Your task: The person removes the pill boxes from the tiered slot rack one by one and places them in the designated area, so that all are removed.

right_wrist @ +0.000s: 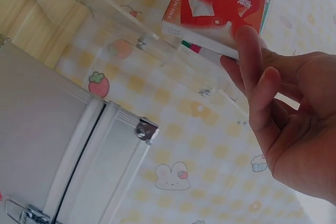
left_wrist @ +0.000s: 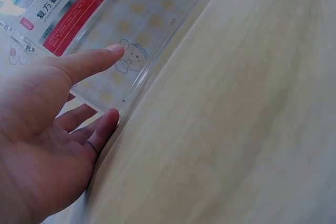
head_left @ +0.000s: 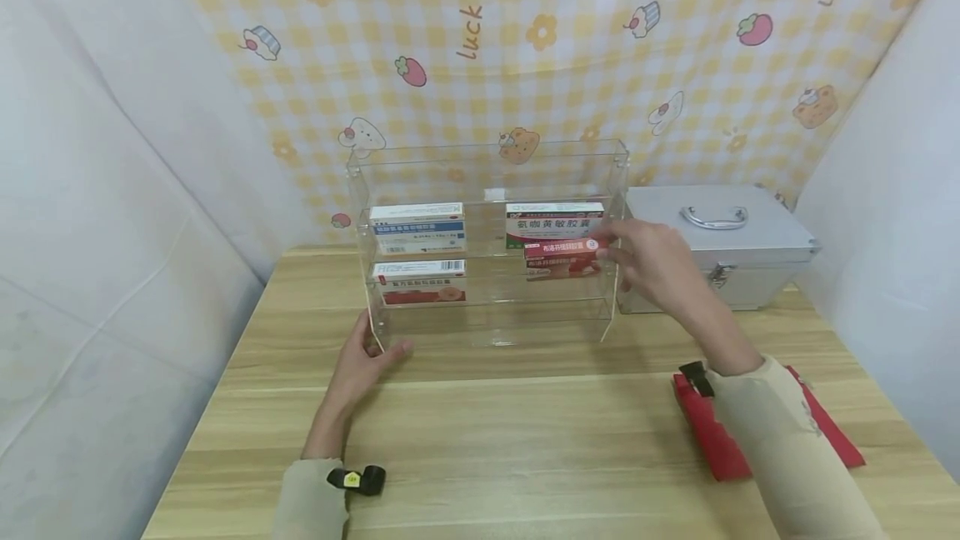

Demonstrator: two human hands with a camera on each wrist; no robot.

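Note:
A clear acrylic shelf rack [head_left: 487, 165] stands on the wooden table [head_left: 525, 440]. On its upper shelf lie a blue-and-white medicine box [head_left: 417, 227] and a white box with a green band [head_left: 555, 223]. A red-and-white box [head_left: 420, 282] lies on the lower left shelf, also seen in the left wrist view [left_wrist: 58, 9]. My right hand [head_left: 615, 248] pinches a red medicine box [head_left: 562, 259] by its end at the rack's right side; in the right wrist view the fingers [right_wrist: 252, 56] clasp that box [right_wrist: 215, 9]. My left hand [head_left: 378, 344] rests open against the rack's lower left foot, thumb [left_wrist: 89, 61] on the front panel.
A silver metal case [head_left: 720, 244] with a handle stands right of the rack, close behind my right hand. A flat red pouch [head_left: 712, 440] lies on the table under my right forearm. A yellow checked curtain hangs behind, with white walls at both sides.

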